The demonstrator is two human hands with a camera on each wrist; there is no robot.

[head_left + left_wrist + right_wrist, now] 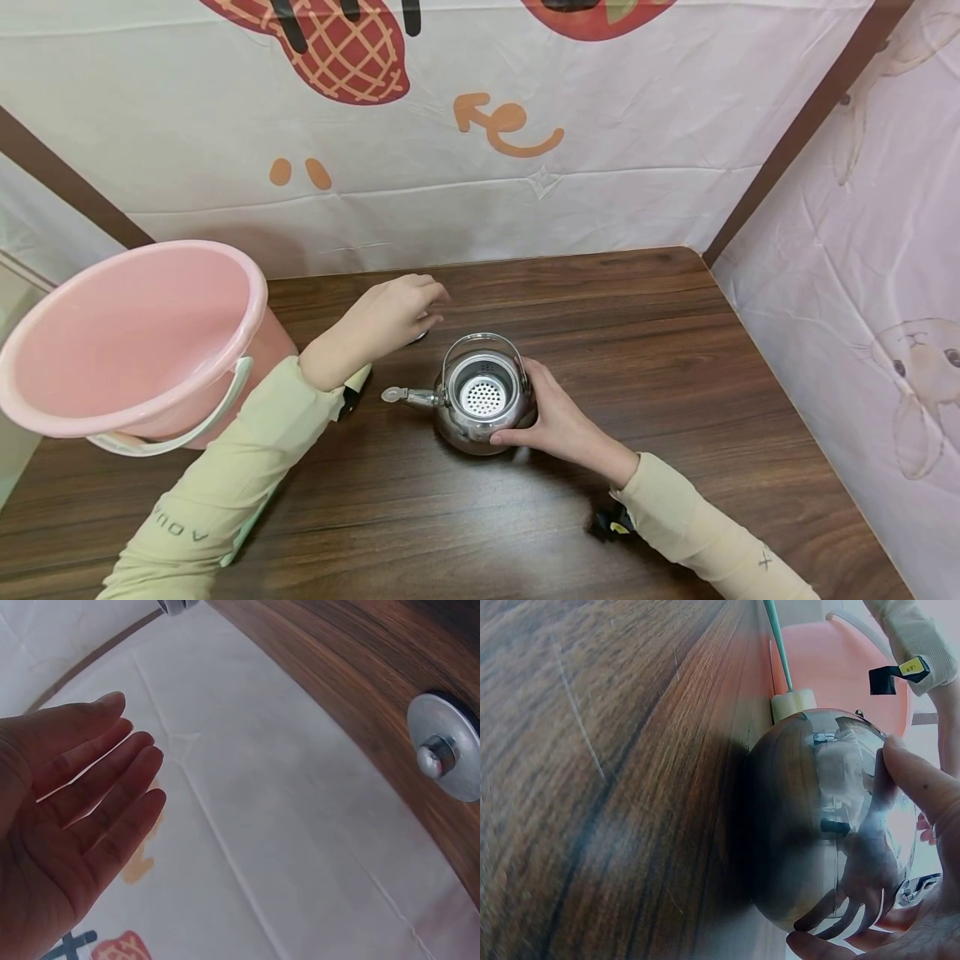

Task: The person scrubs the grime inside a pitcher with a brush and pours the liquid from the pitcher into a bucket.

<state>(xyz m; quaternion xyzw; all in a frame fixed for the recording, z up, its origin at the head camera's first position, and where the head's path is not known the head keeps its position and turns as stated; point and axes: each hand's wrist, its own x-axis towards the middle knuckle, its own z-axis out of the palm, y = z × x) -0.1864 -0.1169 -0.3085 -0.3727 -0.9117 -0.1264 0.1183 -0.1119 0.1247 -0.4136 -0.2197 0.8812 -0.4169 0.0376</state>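
Observation:
A shiny steel teapot (474,434) stands lidless on the wooden table, its spout to the left, its loop handle upright and a perforated strainer (482,396) inside. My right hand (557,417) holds its right side, thumb at the front; the right wrist view shows the fingers curved round the polished body (795,825). To the upper left of the teapot, my left hand (390,310) hovers over the table with loosely bent fingers and nothing in them. Near it lies a round metal lid (450,746) with a knob, mostly hidden by that hand in the head view.
At the left stands a large pink bucket (247,292) with a pale handle. Partly under my left forearm lies a sponge brush (793,703) with a green handle (778,645). A printed white curtain (420,217) hangs behind the table (637,333), another at the right.

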